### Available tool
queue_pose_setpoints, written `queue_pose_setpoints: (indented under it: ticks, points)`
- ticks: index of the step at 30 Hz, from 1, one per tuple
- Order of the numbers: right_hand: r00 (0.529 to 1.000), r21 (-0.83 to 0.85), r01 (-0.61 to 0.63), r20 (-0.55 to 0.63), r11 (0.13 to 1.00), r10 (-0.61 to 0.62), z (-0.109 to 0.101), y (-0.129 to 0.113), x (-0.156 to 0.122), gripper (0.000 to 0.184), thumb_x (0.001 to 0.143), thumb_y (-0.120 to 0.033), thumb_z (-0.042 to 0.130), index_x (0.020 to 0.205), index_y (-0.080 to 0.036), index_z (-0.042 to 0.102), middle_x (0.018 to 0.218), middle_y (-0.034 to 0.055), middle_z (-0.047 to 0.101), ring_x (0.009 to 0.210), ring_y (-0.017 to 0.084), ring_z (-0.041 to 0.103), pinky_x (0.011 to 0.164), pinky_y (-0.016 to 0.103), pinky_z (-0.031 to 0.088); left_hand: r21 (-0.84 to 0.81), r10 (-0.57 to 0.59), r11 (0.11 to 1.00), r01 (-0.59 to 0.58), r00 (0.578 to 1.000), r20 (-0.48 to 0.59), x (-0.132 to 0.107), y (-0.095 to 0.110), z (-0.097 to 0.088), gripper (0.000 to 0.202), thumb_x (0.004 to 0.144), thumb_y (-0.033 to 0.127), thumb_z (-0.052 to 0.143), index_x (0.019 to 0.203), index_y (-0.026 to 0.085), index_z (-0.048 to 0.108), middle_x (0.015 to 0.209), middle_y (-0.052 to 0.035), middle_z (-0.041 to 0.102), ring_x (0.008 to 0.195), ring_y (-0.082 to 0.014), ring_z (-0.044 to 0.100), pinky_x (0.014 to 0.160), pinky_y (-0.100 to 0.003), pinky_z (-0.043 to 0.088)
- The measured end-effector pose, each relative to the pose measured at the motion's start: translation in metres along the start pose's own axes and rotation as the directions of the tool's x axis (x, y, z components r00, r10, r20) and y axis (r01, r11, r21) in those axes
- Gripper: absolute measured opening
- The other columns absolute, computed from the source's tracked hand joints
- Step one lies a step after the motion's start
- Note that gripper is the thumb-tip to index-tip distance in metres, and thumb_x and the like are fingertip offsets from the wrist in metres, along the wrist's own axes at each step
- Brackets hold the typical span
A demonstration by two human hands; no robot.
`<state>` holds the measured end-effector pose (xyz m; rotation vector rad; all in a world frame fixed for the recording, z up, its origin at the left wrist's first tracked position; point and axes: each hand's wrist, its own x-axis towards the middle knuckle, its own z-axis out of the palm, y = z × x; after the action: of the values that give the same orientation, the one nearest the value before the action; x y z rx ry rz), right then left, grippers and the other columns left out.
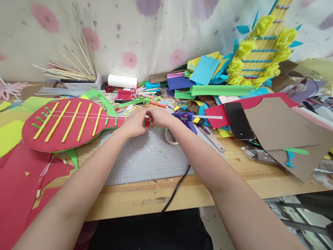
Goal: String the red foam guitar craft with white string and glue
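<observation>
A red craft lute (59, 127) lies on the left of the table, with yellow strips across its body, short green strips along its neck and thin white strings. My left hand (135, 123) is closed around the far end of its neck. Close against it, my right hand (159, 118) pinches the same end, where a bit of red shows between the hands. The exact hold of the fingertips is partly hidden. Beneath both hands is a grey cutting mat (139, 165) with loose white thread scraps. A purple glue gun (188, 121) lies just right of my right hand.
A tape roll (171, 138), a metal ruler (212, 138) and a black phone (239, 121) lie to the right, by brown cardboard (288, 131). Red foam sheets (9, 189) cover the left. Behind stand a box of sticks (82, 83) and a yellow-flowered craft instrument (262, 51).
</observation>
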<state>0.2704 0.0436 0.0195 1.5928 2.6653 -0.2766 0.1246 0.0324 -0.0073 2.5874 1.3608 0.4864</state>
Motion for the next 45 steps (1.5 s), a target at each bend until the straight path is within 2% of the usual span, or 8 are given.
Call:
queue_pose_setpoints:
  ticks: [4, 9, 15, 18, 21, 27, 36, 45]
  points:
    - [0.999, 0.018, -0.049, 0.023, 0.999, 0.049, 0.003, 0.002, 0.002, 0.035, 0.066, -0.025, 0.074, 0.098, -0.013, 0.064, 0.094, 0.0087, 0.069, 0.086, 0.021, 0.062, 0.069, 0.026, 0.041, -0.130, -0.084, 0.989, 0.072, 0.992, -0.094, -0.004, 0.001, 0.000, 0.046, 0.066, 0.009, 0.051, 0.110, 0.022, 0.043, 0.105, -0.0048, 0.066, 0.101, -0.0228, 0.059, 0.087, -0.037, 0.044]
    - [0.998, 0.028, -0.064, 0.000, 0.998, 0.064, 0.006, 0.004, 0.004, 0.037, 0.065, -0.026, 0.075, 0.097, -0.013, 0.064, 0.093, 0.0089, 0.069, 0.085, 0.022, 0.062, 0.068, 0.027, 0.041, -0.189, -0.141, 0.974, 0.122, 0.986, -0.093, -0.009, -0.003, 0.002, 0.050, 0.064, 0.007, 0.050, 0.110, 0.023, 0.040, 0.111, -0.0060, 0.065, 0.108, -0.0235, 0.057, 0.091, -0.039, 0.043]
    - [0.998, 0.026, -0.055, -0.011, 0.998, 0.055, 0.009, 0.007, 0.006, 0.035, 0.064, -0.027, 0.076, 0.093, -0.013, 0.065, 0.091, 0.0089, 0.069, 0.085, 0.022, 0.062, 0.067, 0.028, 0.041, -0.350, -0.225, 0.911, 0.220, 0.974, 0.026, 0.003, -0.012, 0.008, 0.045, 0.066, 0.017, 0.061, 0.106, 0.021, 0.040, 0.108, -0.0083, 0.066, 0.102, -0.0216, 0.061, 0.086, -0.037, 0.046]
    - [0.998, 0.033, -0.053, -0.015, 0.998, 0.054, 0.010, 0.008, 0.007, 0.034, 0.064, -0.027, 0.076, 0.093, -0.013, 0.065, 0.091, 0.0093, 0.069, 0.085, 0.022, 0.062, 0.068, 0.028, 0.041, -0.418, -0.340, 0.839, 0.349, 0.935, 0.097, 0.014, -0.013, 0.007, 0.042, 0.071, 0.021, 0.062, 0.106, 0.019, 0.040, 0.099, -0.0075, 0.068, 0.091, -0.0180, 0.064, 0.078, -0.031, 0.048]
    - [0.999, 0.036, -0.050, -0.017, 0.998, 0.051, 0.010, 0.008, 0.007, 0.034, 0.065, -0.028, 0.076, 0.093, -0.013, 0.065, 0.091, 0.0099, 0.069, 0.085, 0.023, 0.063, 0.068, 0.029, 0.042, -0.314, -0.440, 0.829, 0.462, 0.887, 0.143, 0.027, -0.010, 0.005, 0.052, 0.065, 0.026, 0.071, 0.107, 0.017, 0.041, 0.101, -0.0098, 0.067, 0.087, -0.0184, 0.065, 0.072, -0.028, 0.046]
    - [0.999, 0.056, -0.039, -0.033, 0.998, 0.041, 0.009, 0.006, 0.001, 0.029, 0.066, -0.025, 0.075, 0.091, -0.012, 0.064, 0.088, 0.0107, 0.068, 0.084, 0.024, 0.062, 0.068, 0.029, 0.041, -0.034, -0.536, 0.828, 0.560, 0.808, 0.245, 0.046, 0.000, 0.002, 0.062, 0.055, 0.035, 0.078, 0.107, 0.019, 0.047, 0.106, -0.0094, 0.066, 0.090, -0.0223, 0.064, 0.065, -0.027, 0.043]
    - [0.983, 0.417, 0.040, -0.178, 0.908, 0.039, 0.038, 0.027, -0.016, 0.061, 0.065, -0.014, 0.073, 0.122, -0.011, 0.052, 0.099, 0.0076, 0.063, 0.083, 0.015, 0.057, 0.075, 0.026, 0.042, -0.068, -0.521, 0.831, 0.552, 0.816, 0.249, 0.044, -0.002, 0.002, 0.057, 0.059, 0.032, 0.076, 0.106, 0.017, 0.047, 0.106, -0.0094, 0.066, 0.090, -0.0213, 0.063, 0.066, -0.027, 0.043]
    - [0.963, 0.425, 0.079, -0.266, 0.902, 0.041, 0.051, 0.026, -0.011, 0.039, 0.074, -0.021, 0.068, 0.111, -0.013, 0.059, 0.095, 0.0061, 0.059, 0.086, 0.015, 0.053, 0.079, 0.027, 0.040, -0.066, -0.517, 0.834, 0.547, 0.819, 0.250, 0.046, -0.001, 0.003, 0.060, 0.059, 0.030, 0.077, 0.108, 0.017, 0.046, 0.101, -0.0070, 0.068, 0.089, -0.0205, 0.064, 0.067, -0.027, 0.043]
